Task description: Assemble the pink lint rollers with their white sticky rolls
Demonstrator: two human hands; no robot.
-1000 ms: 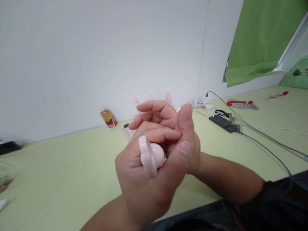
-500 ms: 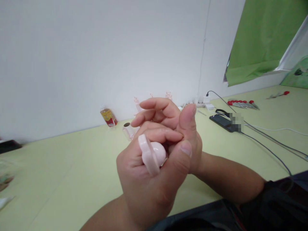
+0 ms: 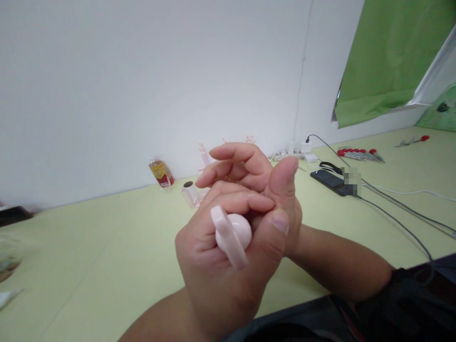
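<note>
My left hand (image 3: 221,275) is closed around a pale pink object with a smooth rounded end and a flat, bar-like piece (image 3: 228,240) across it. The rest of that object is hidden inside the fist, so its kind does not show. Just behind, my right hand (image 3: 285,199) has its thumb raised and its fingers apart, loosely curved over the left fingers. The left thumb and fingertips touch the right palm. Whether anything lies between the palms is hidden.
Near the wall stand a labelled bottle (image 3: 161,173), a pale roll (image 3: 190,192) and pink figures (image 3: 204,154) partly behind my hands. To the right lie a black phone (image 3: 327,182), cables, a power strip (image 3: 285,156) and several red-topped tools (image 3: 356,154).
Both hands have shifted slightly right. The pink object's flat piece has moved right and a little down, with its lower end swinging outward. My left hand keeps its hold.
</note>
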